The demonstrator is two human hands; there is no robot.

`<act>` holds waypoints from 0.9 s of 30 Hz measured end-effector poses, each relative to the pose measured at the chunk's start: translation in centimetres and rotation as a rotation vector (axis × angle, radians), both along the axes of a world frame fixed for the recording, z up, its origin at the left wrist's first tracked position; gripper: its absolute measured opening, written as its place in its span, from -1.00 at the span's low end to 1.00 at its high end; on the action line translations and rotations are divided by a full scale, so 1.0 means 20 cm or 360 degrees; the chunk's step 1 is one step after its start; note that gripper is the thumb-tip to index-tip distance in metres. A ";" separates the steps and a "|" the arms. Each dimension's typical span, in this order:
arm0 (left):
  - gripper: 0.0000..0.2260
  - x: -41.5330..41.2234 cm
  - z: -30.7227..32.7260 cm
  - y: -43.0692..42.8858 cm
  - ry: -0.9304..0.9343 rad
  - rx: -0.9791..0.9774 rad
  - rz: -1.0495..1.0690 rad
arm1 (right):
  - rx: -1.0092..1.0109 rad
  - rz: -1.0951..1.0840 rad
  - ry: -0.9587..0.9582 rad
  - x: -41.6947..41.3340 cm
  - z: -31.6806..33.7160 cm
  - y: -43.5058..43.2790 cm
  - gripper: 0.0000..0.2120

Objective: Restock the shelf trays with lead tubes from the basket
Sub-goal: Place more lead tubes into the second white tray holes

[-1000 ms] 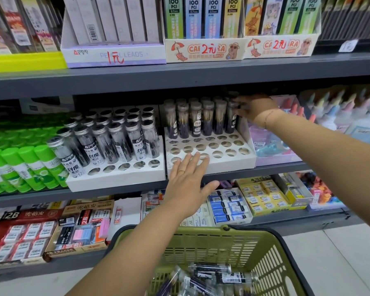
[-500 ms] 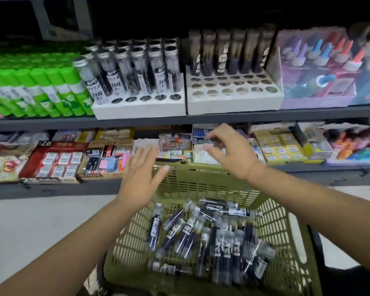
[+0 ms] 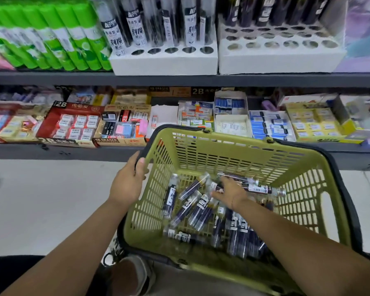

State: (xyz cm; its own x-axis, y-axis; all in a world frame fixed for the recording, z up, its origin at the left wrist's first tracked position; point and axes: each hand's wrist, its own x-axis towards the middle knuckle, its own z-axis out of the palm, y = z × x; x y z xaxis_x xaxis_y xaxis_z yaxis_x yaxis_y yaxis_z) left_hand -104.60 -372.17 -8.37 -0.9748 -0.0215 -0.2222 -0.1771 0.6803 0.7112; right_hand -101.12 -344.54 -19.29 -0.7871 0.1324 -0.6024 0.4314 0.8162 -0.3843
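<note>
**Right hand down among the tubes, left hand steadying the basket**

I have the left hand (image 3: 127, 184) gripping the left corner of the green basket (image 3: 233, 144), fingers (image 3: 141, 165) curled over its rim. I judge this is to keep the basket steady while I dig.

The right hand (image 3: 231, 194) is down inside, resting on the loose lead tubes (image 3: 192, 207) heaped on the basket floor. I cannot tell whether it pinches one yet.

Up on the shelf (image 3: 179, 79), the left tray (image 3: 162, 63) shows empty holes along its front row. The right tray (image 3: 280, 60) shows several empty rows, so most of the tubes belong there.

Green glue sticks (image 3: 58, 39) crowd the left tray's side. The tubes standing behind the empty holes look easy to knock. The dark basket handle (image 3: 346, 189) lies along the rim, clear of my reach.
</note>
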 end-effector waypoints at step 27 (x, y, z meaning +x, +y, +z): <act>-0.60 -0.01 -0.02 0.02 0.0066 0.0147 0.0030 | -0.1021 -0.1555 -0.0152 0.08 0.00 -0.39 -0.33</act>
State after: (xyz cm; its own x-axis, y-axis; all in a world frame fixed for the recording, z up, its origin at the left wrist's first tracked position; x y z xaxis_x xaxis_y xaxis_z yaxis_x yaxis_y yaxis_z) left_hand -104.82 -371.82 -8.83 -0.9828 -0.0216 -0.1836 -0.1586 0.6085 0.7776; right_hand -99.43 -352.35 -19.36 -0.4669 0.3060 -0.8297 0.8172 -0.2093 -0.5370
